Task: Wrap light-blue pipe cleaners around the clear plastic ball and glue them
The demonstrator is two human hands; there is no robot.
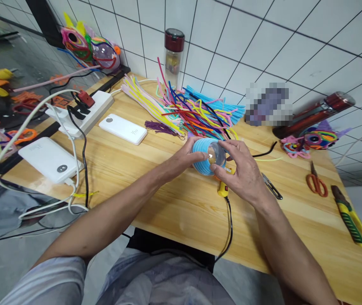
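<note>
Both my hands hold a clear round container wrapped in light blue pipe cleaner [201,156] above the wooden table. My left hand [189,156] grips its left side, the thumb lying across the blue wrap. My right hand [239,169] has thumb and fingers around the clear, unwrapped right end [218,154]. Just under my right hand lies a yellow hot glue tool [223,189] with a black cord, partly hidden by the hand. Behind the container spreads a pile of colourful pipe cleaners [200,110].
White power banks [123,128] and a power strip [95,111] with cables are at the left. Small snips [272,186], orange-handled scissors [316,183] and green-yellow pliers [352,218] lie at the right. Bottles [173,57] and decorated crafts [320,137] stand near the tiled wall.
</note>
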